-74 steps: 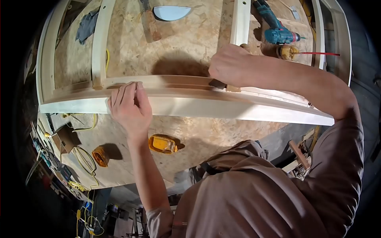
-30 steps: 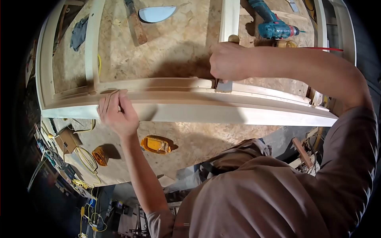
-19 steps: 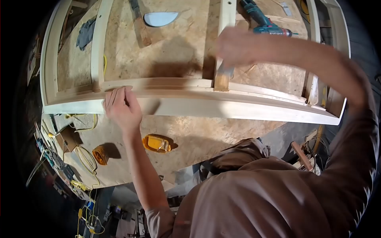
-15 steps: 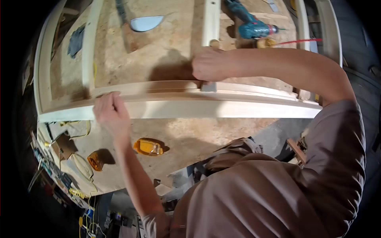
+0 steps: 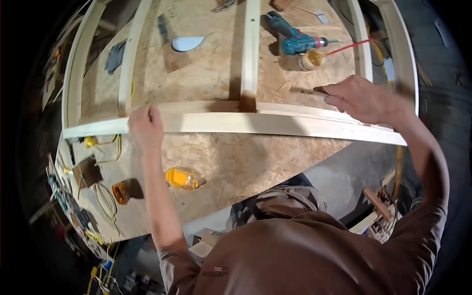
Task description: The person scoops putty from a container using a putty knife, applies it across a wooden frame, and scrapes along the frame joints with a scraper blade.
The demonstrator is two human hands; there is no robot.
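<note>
A pale wooden frame (image 5: 221, 122) lies across the workbench, its long front rail towards me. My left hand (image 5: 146, 125) is closed over that rail near its left end. Right of the middle post (image 5: 250, 54), my right hand (image 5: 364, 101) is just behind the rail. Its thumb and fingers pinch the end of a slim tool (image 5: 307, 91) with a light handle, low over the bench; I cannot tell its exact kind. Behind it sit a small open tub (image 5: 312, 59) with tan contents and a teal cordless drill (image 5: 300, 44).
A white half-round piece (image 5: 188, 43) and a grey cloth (image 5: 115, 56) lie inside the frame. A thin red rod (image 5: 349, 46) slants over the right part. On the near bench (image 5: 236, 157) are a yellow tape measure-like case (image 5: 182, 178), an orange-brown block (image 5: 120, 192) and a yellow cord (image 5: 118, 147).
My right hand has moved right, away from the foot of the middle post, turning the tool from upright to lying flat. My left hand stays on the rail. The view has shifted.
</note>
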